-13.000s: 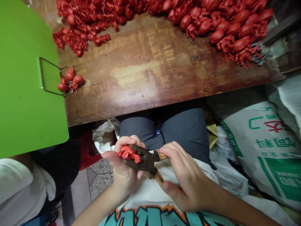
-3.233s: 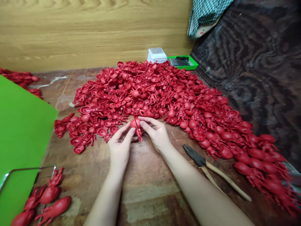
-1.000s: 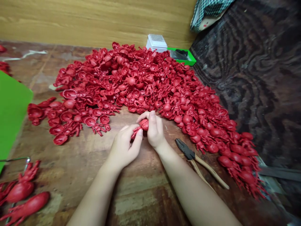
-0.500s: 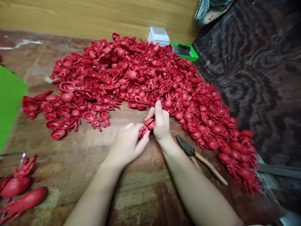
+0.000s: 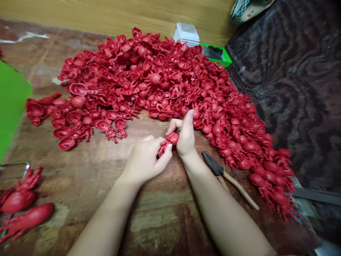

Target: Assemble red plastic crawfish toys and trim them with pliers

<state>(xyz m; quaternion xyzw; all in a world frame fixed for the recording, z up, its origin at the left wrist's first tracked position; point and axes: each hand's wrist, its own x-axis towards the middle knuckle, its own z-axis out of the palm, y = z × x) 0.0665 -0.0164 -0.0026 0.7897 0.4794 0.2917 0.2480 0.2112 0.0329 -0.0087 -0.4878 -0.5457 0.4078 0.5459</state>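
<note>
Between my two hands, just above the wooden table (image 5: 106, 185), is a small red plastic figure (image 5: 173, 138) with a rounded body and thin limbs. A seam runs along its rounded part. My left hand (image 5: 147, 157) pinches the limbed end between thumb and fingers. Around the rounded end, my right hand (image 5: 185, 136) has its fingers curled and its palm against the piece, thumb pointing up. Right in front of both hands lies a large heap of red plastic halves (image 5: 160, 78), many of them hollow shells with limbs.
Pliers (image 5: 217, 167) with a dark head and pale handles lie beside my right forearm. Finished-looking red figures (image 5: 29, 217) sit at the lower left, near a green panel (image 5: 13, 106). Behind the heap stand stacked white trays (image 5: 186, 34) and a green box (image 5: 226, 58).
My right palm has pressed closer against the rounded end of the figure, and the dark gap along its seam has narrowed. The camera view has shifted slightly.
</note>
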